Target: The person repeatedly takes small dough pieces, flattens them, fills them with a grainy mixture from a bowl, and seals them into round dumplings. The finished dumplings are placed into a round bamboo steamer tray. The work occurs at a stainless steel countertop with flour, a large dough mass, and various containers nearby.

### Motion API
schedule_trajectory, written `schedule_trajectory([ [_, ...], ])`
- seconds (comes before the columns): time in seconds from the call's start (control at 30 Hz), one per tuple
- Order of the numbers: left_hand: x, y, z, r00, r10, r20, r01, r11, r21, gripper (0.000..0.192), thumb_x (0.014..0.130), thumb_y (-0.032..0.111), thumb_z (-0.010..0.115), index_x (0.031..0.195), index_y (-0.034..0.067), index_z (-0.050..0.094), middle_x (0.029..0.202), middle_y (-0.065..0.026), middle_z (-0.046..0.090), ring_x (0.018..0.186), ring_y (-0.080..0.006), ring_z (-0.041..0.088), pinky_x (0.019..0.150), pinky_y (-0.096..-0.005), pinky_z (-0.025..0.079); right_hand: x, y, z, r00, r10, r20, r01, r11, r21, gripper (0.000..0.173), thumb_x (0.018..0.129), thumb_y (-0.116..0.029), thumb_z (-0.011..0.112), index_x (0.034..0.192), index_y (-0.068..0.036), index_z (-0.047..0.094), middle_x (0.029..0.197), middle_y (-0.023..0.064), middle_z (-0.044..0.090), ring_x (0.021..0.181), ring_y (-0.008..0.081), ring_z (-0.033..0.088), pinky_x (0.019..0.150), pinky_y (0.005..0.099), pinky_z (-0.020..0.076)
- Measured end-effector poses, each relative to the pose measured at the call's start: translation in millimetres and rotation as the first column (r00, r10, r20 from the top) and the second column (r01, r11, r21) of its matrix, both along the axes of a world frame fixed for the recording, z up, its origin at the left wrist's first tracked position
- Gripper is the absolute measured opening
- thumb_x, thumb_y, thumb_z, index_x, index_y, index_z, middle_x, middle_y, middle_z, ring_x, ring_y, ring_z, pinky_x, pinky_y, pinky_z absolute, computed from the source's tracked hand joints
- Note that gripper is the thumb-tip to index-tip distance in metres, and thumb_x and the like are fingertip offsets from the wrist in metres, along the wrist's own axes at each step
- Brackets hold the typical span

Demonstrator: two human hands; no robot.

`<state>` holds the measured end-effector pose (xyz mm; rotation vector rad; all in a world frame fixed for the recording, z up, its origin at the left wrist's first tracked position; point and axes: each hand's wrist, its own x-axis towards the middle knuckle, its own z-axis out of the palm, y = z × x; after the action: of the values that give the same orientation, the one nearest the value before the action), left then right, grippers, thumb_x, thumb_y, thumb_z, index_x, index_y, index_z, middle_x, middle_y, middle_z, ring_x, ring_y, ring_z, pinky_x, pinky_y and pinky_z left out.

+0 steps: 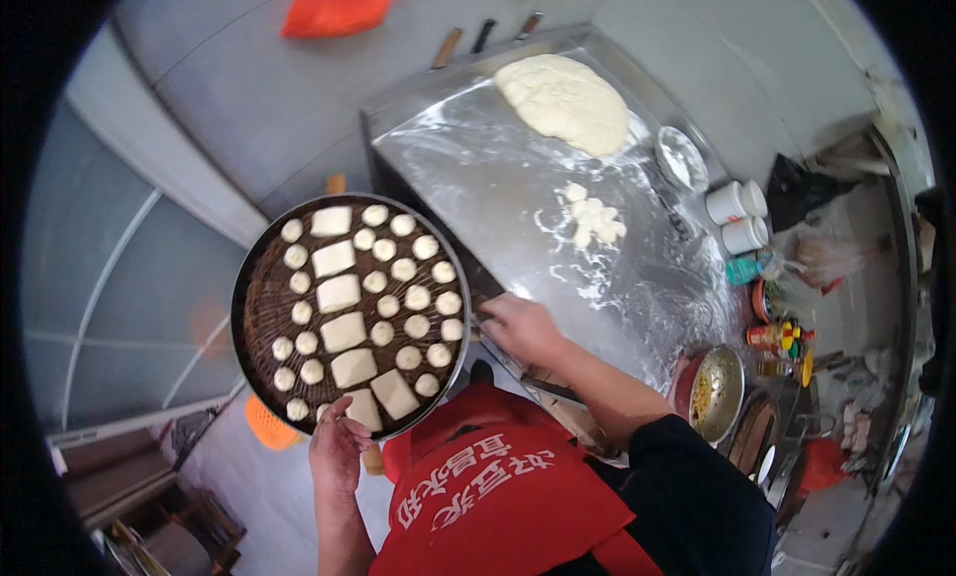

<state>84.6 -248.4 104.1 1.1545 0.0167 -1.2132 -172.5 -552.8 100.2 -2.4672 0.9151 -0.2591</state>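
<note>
A large round dark pan (261, 307) stands left of the worktable, with several round filled buns (417, 297) and several rectangular dough pieces (343, 331) laid out in it. Over its near rim is my left hand (340, 438), fingers loosely spread beside a rectangular piece; whether it touches the dough I cannot tell. My right hand (519, 326) is at the worktable's near edge, just right of the pan, with its fingers around or against something hidden, perhaps the pan's handle. On the floured steel worktable (463, 180) lie a big slab of dough (567, 102) and a cluster of small dough pieces (595, 217).
A bowl of flour (681, 158) and white canisters (736, 210) line the table's far right side. Nearer are bottles (777, 335) and a metal bowl with yellow filling (709, 397). Several handled tools (484, 36) rest along the back edge. An orange stool (269, 424) is under the pan.
</note>
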Motion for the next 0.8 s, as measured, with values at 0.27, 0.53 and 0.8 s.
schedule_trajectory([
  [0.27, -56, -78, 3, 0.980, -0.195, 0.039, 0.187, 0.970, 0.154, 0.056, 0.107, 0.046, 0.049, 0.136, -0.002, 0.052, 0.080, -0.0085, 0.071, 0.063, -0.0160, 0.067, 0.057, -0.0244, 0.053, -214, -186, -80, 0.770, -0.611, -0.182, 0.553, 0.782, -0.286, 0.031, 0.094, -0.028, 0.063, 0.116, -0.006, 0.068, 0.117, 0.0224, 0.065, 0.101, 0.0427, 0.065, 0.088, 0.0506, 0.0545],
  [0.53, -108, -98, 12, 0.991, -0.133, 0.035, 0.116, 0.943, 0.312, 0.050, 0.106, 0.042, 0.050, 0.133, 0.000, 0.055, 0.079, -0.0097, 0.071, 0.064, -0.0179, 0.065, 0.061, -0.0278, 0.052, -184, -302, -55, 0.709, -0.647, -0.282, 0.631, 0.760, -0.157, 0.042, 0.098, -0.039, 0.057, 0.123, -0.008, 0.069, 0.120, 0.0198, 0.066, 0.114, 0.0391, 0.062, 0.099, 0.0494, 0.0499],
  [0.8, -135, -114, 27, 0.988, -0.100, 0.114, 0.046, 0.913, 0.405, 0.048, 0.105, 0.040, 0.050, 0.132, 0.001, 0.057, 0.079, -0.0112, 0.071, 0.065, -0.0192, 0.065, 0.060, -0.0284, 0.051, -97, -318, -76, 0.946, -0.284, -0.157, 0.238, 0.937, -0.256, 0.036, 0.095, -0.038, 0.062, 0.114, -0.008, 0.070, 0.121, 0.0187, 0.067, 0.112, 0.0383, 0.063, 0.095, 0.0479, 0.0514],
])
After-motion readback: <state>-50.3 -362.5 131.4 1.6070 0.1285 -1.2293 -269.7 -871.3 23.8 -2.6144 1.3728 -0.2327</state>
